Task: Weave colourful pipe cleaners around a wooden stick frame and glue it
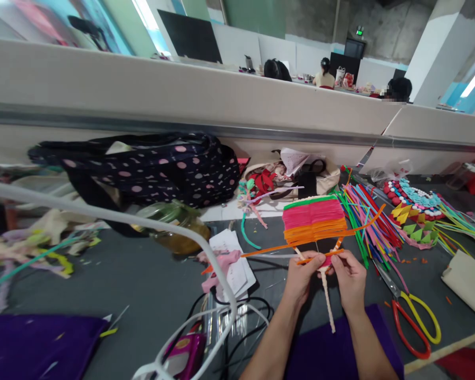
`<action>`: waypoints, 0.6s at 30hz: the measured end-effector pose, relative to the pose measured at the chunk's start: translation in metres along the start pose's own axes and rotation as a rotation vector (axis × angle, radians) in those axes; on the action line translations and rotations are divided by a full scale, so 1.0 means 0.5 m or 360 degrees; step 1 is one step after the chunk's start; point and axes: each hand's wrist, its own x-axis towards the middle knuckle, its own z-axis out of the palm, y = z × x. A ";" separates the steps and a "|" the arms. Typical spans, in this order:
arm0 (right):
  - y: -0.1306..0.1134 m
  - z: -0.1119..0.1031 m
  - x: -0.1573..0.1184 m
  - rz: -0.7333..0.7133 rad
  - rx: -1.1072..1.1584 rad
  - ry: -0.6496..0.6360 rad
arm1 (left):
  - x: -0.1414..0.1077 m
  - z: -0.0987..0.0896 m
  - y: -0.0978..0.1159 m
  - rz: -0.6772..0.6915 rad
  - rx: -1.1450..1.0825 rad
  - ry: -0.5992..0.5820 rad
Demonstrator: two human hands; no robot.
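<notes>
A fan-shaped pipe-cleaner piece [312,216] stands in front of me, with a green top edge and pink and orange bands. Its cream wrapped stem [328,303] points down toward me. My left hand [304,274] pinches the lower part of the piece, by the pink patch above the stem. On the other side of that patch, my right hand [350,277] is closed with thumb and fingertips on the same part. A long orange pipe cleaner [366,226] runs across under the bands. What lies under the fingertips is partly hidden.
Loose coloured pipe cleaners [374,219] and red-and-yellow-handled scissors [414,316] lie on the right. Behind stands a dark dotted bag [154,169] beside a jar [174,227]. A white cable [221,269] arches across the left. Purple cloth [320,353] lies below my hands.
</notes>
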 end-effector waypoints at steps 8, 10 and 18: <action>0.007 -0.003 0.005 0.0038 0.0062 0.0047 | 0.003 -0.001 -0.005 -0.0021 -0.0021 0.0024; 0.008 -0.003 0.005 0.0038 0.0049 0.0036 | 0.004 -0.002 -0.006 -0.0033 -0.0010 0.0036; 0.012 -0.004 0.005 0.0008 -0.0034 0.0037 | 0.003 -0.002 -0.006 -0.0030 -0.0016 -0.0003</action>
